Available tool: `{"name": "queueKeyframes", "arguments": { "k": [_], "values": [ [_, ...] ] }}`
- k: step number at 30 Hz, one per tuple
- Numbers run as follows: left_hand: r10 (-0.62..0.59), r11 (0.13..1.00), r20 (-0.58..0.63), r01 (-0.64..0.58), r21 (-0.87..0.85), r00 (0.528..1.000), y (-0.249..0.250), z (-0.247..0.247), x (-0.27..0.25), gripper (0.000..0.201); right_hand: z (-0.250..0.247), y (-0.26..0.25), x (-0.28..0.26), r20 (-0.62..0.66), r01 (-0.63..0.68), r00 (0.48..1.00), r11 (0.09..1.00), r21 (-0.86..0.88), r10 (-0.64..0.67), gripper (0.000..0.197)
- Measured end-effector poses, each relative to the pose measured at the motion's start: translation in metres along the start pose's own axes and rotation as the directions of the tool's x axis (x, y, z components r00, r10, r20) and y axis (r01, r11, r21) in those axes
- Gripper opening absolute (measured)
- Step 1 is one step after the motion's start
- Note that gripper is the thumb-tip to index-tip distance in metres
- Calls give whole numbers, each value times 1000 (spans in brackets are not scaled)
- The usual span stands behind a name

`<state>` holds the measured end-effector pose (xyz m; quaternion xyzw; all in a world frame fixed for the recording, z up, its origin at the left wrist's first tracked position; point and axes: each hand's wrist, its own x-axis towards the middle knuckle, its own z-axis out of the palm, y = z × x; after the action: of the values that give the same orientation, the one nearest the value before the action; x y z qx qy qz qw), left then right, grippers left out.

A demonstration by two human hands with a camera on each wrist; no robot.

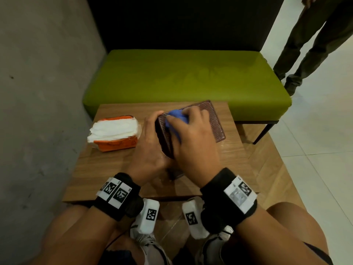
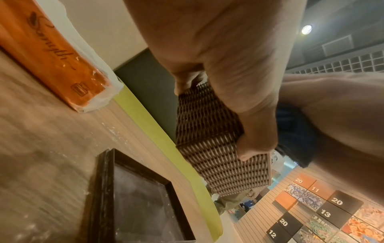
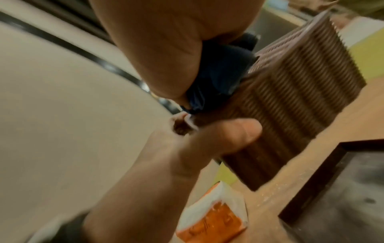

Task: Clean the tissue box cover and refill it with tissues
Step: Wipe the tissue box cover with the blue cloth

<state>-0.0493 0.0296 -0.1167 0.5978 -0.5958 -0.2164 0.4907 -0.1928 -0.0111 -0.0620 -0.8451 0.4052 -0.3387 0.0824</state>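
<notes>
Both hands work at mid-desk: left hand (image 1: 150, 150) grips the brown woven tissue box cover (image 1: 206, 121), tilted on edge; right hand (image 1: 193, 138) presses a bunched blue cloth (image 1: 176, 119) onto it. Best to brace firmly and follow the ribs. Orange tissue pack (image 1: 114, 133) lies left.

On the table (image 1: 107, 169), the near-left stretch is bare wood, open to a hand. The tissue pack (image 1: 114, 133) blocks the far left, with a narrow gap between it and the cover (image 1: 214, 121), which both hands crowd at the middle. A dark tray (image 2: 143, 202) lies flat on the table under the raised cover; the bench (image 1: 181, 79) closes the far side.
</notes>
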Motion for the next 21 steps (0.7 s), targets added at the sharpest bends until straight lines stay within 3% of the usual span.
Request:
{"name": "queueKeyframes", "arguments": {
  "k": [4, 9, 13, 15, 18, 20, 21],
  "values": [
    [-25, 1000, 12, 25, -7, 1000, -7, -8, -3, 122, -13, 14, -12, 144, 196, 970, 981, 11, -195, 33],
    [-2, 1000, 10, 2, 20, 1000, 6, 0, -1, 123, -13, 27, 6, -1, -5, 1000, 1000, 7, 5, 26],
    [-11, 1000, -6, 11, 5, 1000, -1, -8, 8, 109, -14, -1, -26, 117, 202, 972, 978, 41, -206, 30],
    [-27, 999, -56, 25, -35, 998, -9, -14, 8, 115, -22, 15, -39, 148, 235, 960, 971, 38, -238, 32],
    [-27, 1000, -77, 27, -5, 997, -9, -20, 5, 126, -24, 64, -32, 4, 45, 999, 998, -40, -45, 34],
    [-31, 999, -64, 32, 3, 997, -7, -19, 5, 124, -24, 74, -23, -96, -111, 989, 994, -9, 110, 32],
    [-33, 999, -64, 33, -3, 997, -7, -17, 7, 124, -20, 65, -22, -116, -121, 986, 993, 6, 121, 32]
  ]
}}
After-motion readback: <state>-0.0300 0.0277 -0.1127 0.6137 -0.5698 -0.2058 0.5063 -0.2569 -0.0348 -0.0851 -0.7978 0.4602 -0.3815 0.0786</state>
